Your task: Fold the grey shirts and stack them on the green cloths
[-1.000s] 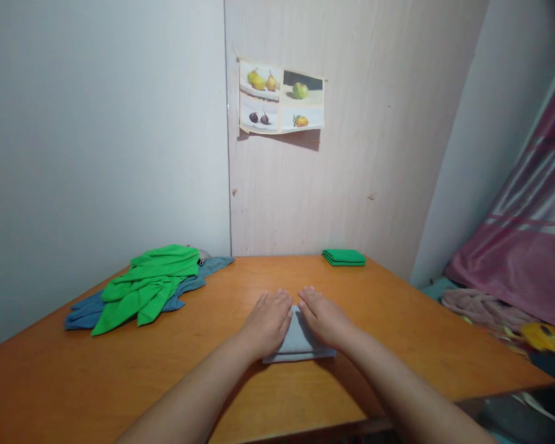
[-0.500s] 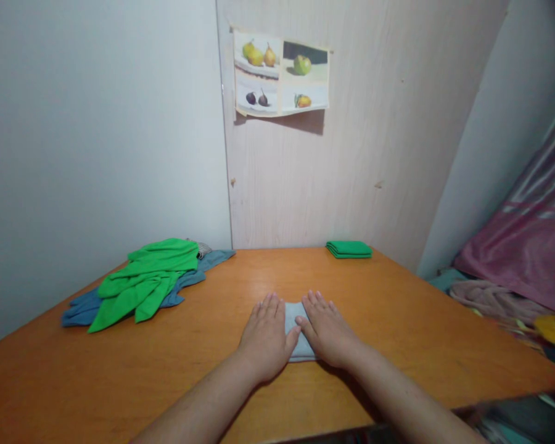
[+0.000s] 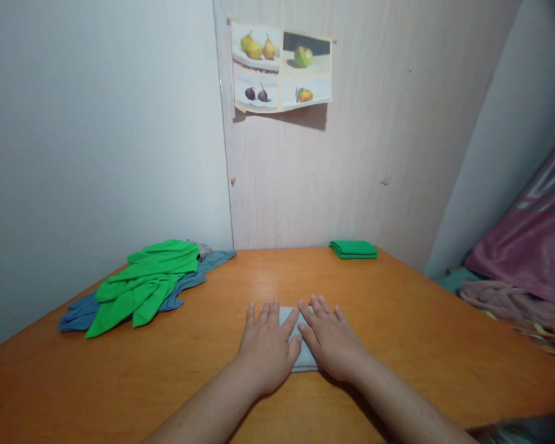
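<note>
A small folded grey cloth (image 3: 294, 325) lies on the orange wooden table (image 3: 398, 333) in front of me. My left hand (image 3: 264, 348) lies flat on its left part, fingers stretched and slightly apart. My right hand (image 3: 329, 338) lies flat on its right part, fingers stretched out too. The thumbs almost meet over the cloth. Most of the cloth is hidden under the two palms.
A heap of loose green cloths (image 3: 143, 283) lies on blue cloth (image 3: 78, 311) at the table's far left. A folded green cloth stack (image 3: 354, 248) sits at the far edge by the wall. A fruit poster (image 3: 281, 66) hangs above. Bedding (image 3: 522, 271) is to the right.
The cloth has become smaller and more compact under my hands. Both hands stayed flat on it, with fingers spreading slightly. The view has tilted a little.
</note>
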`<state>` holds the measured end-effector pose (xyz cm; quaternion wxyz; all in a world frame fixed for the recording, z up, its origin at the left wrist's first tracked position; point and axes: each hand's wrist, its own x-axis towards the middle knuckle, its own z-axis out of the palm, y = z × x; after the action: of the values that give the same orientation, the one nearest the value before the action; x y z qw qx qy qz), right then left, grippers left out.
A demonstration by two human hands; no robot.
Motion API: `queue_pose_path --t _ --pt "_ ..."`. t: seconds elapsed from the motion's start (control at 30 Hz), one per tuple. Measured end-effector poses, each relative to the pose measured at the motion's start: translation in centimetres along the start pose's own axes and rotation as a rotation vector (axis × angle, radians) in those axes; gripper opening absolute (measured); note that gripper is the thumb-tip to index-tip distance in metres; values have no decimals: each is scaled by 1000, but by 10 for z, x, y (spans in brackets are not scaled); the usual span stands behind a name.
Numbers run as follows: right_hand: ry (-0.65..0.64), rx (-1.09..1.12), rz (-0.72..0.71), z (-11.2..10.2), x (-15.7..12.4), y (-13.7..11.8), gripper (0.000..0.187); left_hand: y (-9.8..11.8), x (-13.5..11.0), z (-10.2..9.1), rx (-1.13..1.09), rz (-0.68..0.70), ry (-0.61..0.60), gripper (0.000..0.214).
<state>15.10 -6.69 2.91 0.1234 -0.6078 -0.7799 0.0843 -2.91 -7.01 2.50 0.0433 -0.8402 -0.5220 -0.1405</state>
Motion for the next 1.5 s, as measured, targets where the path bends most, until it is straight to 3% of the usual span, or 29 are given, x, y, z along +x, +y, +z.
queue_pose_path --t 0.23,0.47,0.6,0.7,0.87,0.97,1.2,1.4,1.5 --pt "-24 -3 0 0 1 2 61 2 2 -7 -42 -22 -75 55" --pt "-37 23 32 0 3 0 60 0 1 -2 -50 -39 -54 56" --pt "-58 129 34 0 9 7 62 -8 4 -3 -128 -27 -107 62" --pt "92 342 24 -2 10 26 67 -24 2 -7 -238 -20 -87 63" --pt "496 752 80 -12 -8 62 55 -50 -13 -22 -372 15 202 45" --pt "576 929 164 -19 -26 74 45 -48 -24 -33 -356 91 251 30" --pt "533 1296 306 -20 -54 62 41 -7 -37 -46 -162 326 102 19" --pt "400 1535 357 -11 -72 37 44 7 -37 -43 11 361 25 14" --pt "335 1551 390 -6 -79 25 43 9 -34 -40 83 377 7 5"
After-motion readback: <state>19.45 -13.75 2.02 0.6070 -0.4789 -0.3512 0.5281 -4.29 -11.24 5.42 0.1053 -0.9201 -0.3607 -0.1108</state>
